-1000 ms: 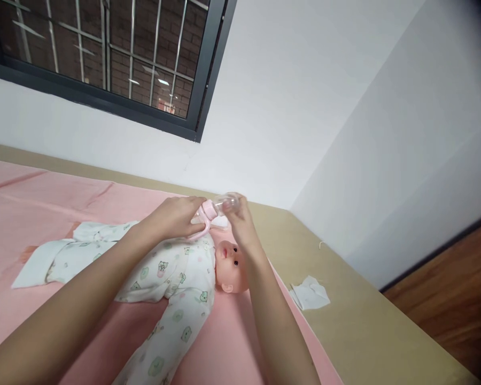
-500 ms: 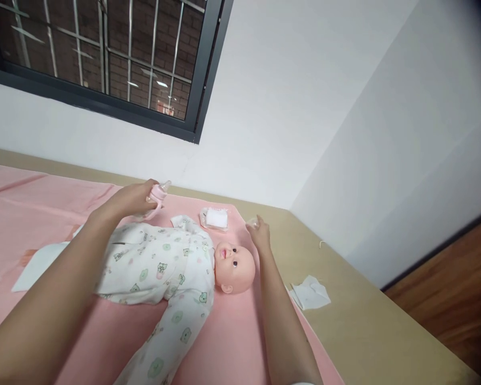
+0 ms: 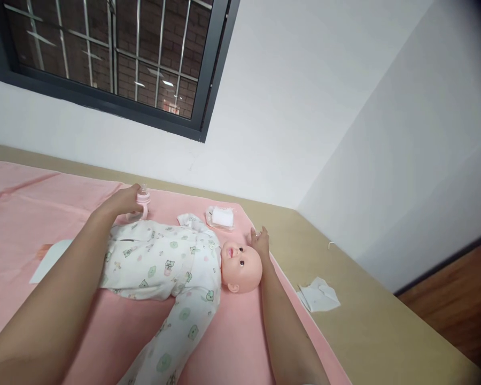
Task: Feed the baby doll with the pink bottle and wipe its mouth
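A baby doll (image 3: 242, 267) in a white patterned outfit lies on its back on a pink cloth (image 3: 232, 342), its head toward the right. My left hand (image 3: 124, 202) is wrapped round a small pink-and-clear baby bottle (image 3: 143, 198), which stands upright beside the doll's body. Beyond the doll's head, my right hand (image 3: 260, 241) has its fingers apart near the cloth's edge; a small clear object (image 3: 258, 232) shows at its fingers, and whether it is gripped is hard to tell.
A clear packet with white contents (image 3: 222, 217) lies above the doll's shoulder. White crumpled cloth (image 3: 319, 295) rests on the wooden surface (image 3: 369, 331) at the right. A white sheet (image 3: 54, 259) lies near the doll's legs. Behind are a wall and a barred window.
My left hand has moved left and down with the bottle, which has gone from tilted to upright. My right hand is slightly lower, its fingers more spread. The view has shifted a little.
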### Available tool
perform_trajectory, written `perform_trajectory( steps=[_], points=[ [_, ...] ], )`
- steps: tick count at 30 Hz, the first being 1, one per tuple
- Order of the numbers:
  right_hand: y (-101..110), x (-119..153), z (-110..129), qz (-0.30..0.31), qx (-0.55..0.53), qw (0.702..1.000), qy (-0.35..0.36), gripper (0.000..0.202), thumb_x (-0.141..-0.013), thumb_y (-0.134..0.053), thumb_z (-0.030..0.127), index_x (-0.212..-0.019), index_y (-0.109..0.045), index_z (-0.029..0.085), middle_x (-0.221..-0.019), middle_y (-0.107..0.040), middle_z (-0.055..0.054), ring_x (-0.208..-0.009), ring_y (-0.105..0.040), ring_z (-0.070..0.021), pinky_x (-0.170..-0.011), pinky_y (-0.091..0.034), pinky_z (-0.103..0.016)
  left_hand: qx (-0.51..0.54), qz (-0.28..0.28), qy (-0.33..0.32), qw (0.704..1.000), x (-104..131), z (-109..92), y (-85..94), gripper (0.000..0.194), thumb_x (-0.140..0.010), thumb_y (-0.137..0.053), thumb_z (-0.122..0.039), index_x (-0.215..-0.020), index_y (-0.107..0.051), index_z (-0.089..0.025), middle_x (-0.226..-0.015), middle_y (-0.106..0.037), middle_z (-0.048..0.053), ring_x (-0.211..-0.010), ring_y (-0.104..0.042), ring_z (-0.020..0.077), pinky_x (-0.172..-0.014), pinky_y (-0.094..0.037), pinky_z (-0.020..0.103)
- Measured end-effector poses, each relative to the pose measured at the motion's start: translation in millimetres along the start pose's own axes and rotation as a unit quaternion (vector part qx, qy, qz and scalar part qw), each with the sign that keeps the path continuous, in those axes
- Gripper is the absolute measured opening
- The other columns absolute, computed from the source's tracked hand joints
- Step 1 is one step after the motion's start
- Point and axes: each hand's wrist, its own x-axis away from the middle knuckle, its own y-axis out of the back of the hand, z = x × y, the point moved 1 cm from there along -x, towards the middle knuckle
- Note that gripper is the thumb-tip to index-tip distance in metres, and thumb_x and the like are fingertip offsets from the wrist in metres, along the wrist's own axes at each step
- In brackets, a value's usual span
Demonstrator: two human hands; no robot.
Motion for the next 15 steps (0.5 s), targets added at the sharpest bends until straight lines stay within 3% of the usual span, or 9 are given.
perform_trajectory(
  steps=[7,15],
  points=[
    [2,-2,-4,-0.059,-0.026,0.997,-0.046,0.079,-0.085,-0.032,0.057,-0.141,-0.029,0.002,-0.133,-0.044,-0.029,-0.121,-0.05,-0.032,-0.102,-0.037,-0.042,-0.004,0.003,0.026,1.0,-7,15,-16.6,0.049,-0.06,-0.059,-0.019,-0.106,-0.044,-0.018,-0.084,-0.066,0.009,-0.081,-0.064,0.0282,-0.06,-0.042,0.03],
    [4,-8,-12,-0.092,-0.053,0.992,-0.07,0.078,-0.085,-0.031,0.06,-0.136,-0.034,0.001,-0.124,-0.051,-0.027,-0.117,-0.051,-0.0312,-0.101,-0.037,-0.042,-0.015,0.013,0.018,1.0,-4,25,-13.8,0.045,-0.069,-0.057,-0.025,-0.109,-0.042,-0.013,-0.086,-0.063,0.006,-0.081,-0.061,0.0228,-0.062,-0.042,0.026]
  ],
)
